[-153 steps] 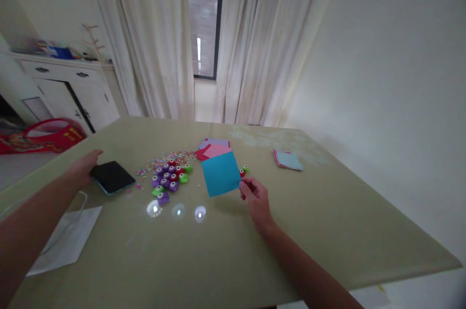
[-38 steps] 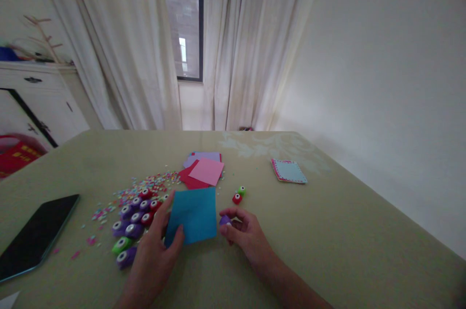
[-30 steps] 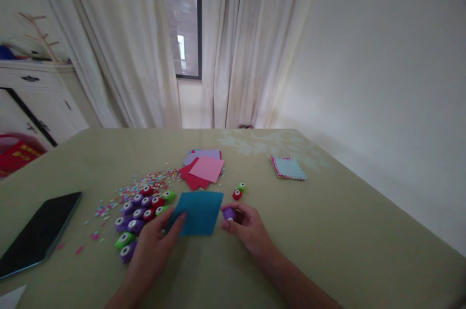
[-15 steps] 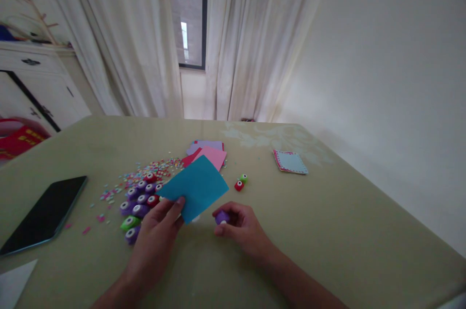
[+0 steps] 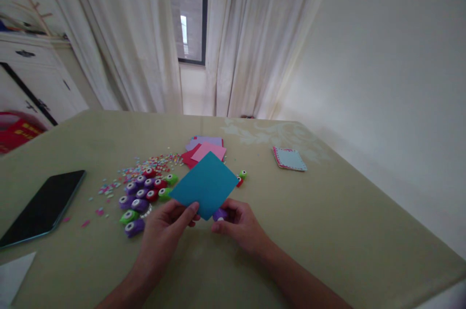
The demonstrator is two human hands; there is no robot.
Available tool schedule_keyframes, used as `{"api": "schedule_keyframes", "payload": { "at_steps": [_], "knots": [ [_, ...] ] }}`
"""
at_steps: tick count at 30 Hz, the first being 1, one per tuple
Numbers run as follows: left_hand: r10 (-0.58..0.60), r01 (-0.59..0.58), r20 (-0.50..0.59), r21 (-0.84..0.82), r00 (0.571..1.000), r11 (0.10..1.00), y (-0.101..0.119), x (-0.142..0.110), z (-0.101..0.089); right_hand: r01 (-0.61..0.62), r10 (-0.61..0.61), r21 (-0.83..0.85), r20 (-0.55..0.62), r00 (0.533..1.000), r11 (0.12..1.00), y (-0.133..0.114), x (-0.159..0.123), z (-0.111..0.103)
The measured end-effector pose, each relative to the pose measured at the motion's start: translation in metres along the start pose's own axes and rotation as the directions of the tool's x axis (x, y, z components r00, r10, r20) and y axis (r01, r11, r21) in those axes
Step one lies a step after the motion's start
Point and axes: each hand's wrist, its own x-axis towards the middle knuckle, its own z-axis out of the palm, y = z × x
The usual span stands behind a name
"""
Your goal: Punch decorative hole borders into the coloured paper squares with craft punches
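one blue sheet (image 5: 204, 184) is pinched by the left grip (image 5: 165, 229), one purple punch (image 5: 220, 215) by the right grip (image 5: 244, 225); far pink paper (image 5: 208, 148) is partly covered, punches (image 5: 141, 194) clustered left.

A pale olive table (image 5: 313, 236) with a smooth top carries everything, and a whitish leafy pattern (image 5: 262, 129) shows at its far end. On the left side lies a black-screened tablet (image 5: 45, 207), with the corner of a white sheet (image 5: 14, 275) nearer the edge. Right of the tablet sits a cluster of knobby pieces (image 5: 140, 205) — purple, red and green — with multicoloured confetti (image 5: 160, 161) strewn behind and beside it. Farther back, pink, red and lavender paper squares (image 5: 211, 149) overlap. A green piece (image 5: 242, 173) and a partly hidden red one (image 5: 239, 182) sit together; well to their right lies a light-blue square stack (image 5: 289, 158) with pink edging.
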Motion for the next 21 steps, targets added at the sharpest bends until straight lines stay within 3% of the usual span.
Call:
{"api": "schedule_keyframes", "payload": {
  "at_steps": [6, 21],
  "knots": [
    [0.003, -0.003, 0.013, -0.016, 1.0, 1.0, 0.0041, -0.0021, 0.0007, 0.001, -0.002, 0.028, 0.012, 1.0, 1.0, 0.0006, 0.0007, 0.0],
    [-0.037, 0.041, 0.08, -0.048, 0.996, 0.998, 0.0014, 0.0003, 0.0008, 0.045, -0.043, -0.096, 0.02, 0.999, 0.994, -0.0022, -0.001, -0.0025]
  ]
}}
